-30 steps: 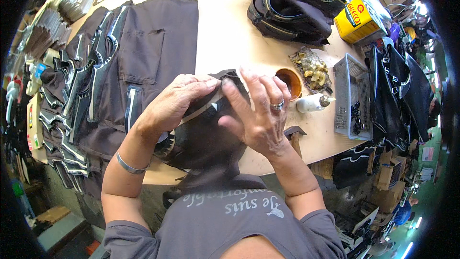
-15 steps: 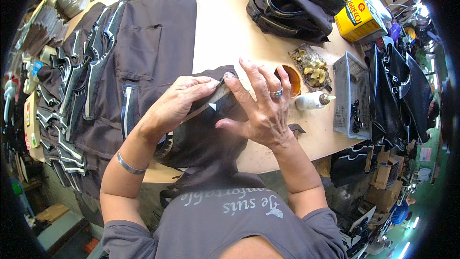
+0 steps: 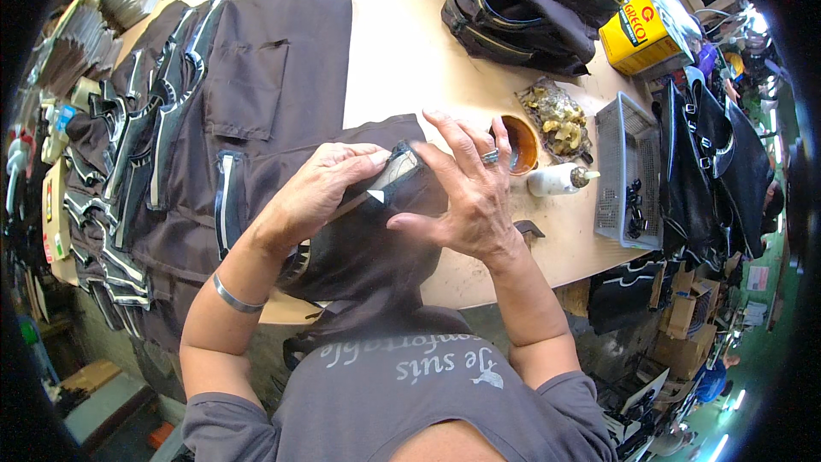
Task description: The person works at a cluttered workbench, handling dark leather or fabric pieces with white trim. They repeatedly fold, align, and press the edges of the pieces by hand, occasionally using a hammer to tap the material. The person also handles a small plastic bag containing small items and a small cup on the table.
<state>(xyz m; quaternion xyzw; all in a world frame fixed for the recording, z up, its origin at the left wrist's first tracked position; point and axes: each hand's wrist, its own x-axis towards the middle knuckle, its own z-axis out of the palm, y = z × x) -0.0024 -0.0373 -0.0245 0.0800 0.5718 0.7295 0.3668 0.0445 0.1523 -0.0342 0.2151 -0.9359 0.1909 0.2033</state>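
Observation:
My left hand (image 3: 329, 184) pinches the edge of a dark brown fabric piece (image 3: 368, 248), which has a pale strip (image 3: 398, 167) and a small white triangle on it. My right hand (image 3: 470, 197) is open over the piece's right side, fingers spread and thumb out, its index fingertip at the strip's end. Just right of this hand are an orange-brown bowl (image 3: 522, 154), a white nozzle bottle (image 3: 556, 178) and a crusted yellowish lump (image 3: 552, 115). A partly hidden hammer (image 3: 528, 231) lies beside my right wrist.
Dark trimmed pieces (image 3: 162, 162) are spread over the left of the pale table (image 3: 393, 34). Bundled bags (image 3: 522, 17) and a yellow can (image 3: 637, 38) stand at the back. A grey basket (image 3: 616, 171) and black bags (image 3: 710, 171) are at right, paper stacks (image 3: 103, 8) top left.
More of the pale strip shows between my fingers. My right hand's fingers have shifted slightly, the index tip moving a little right. My left hand keeps its pinch.

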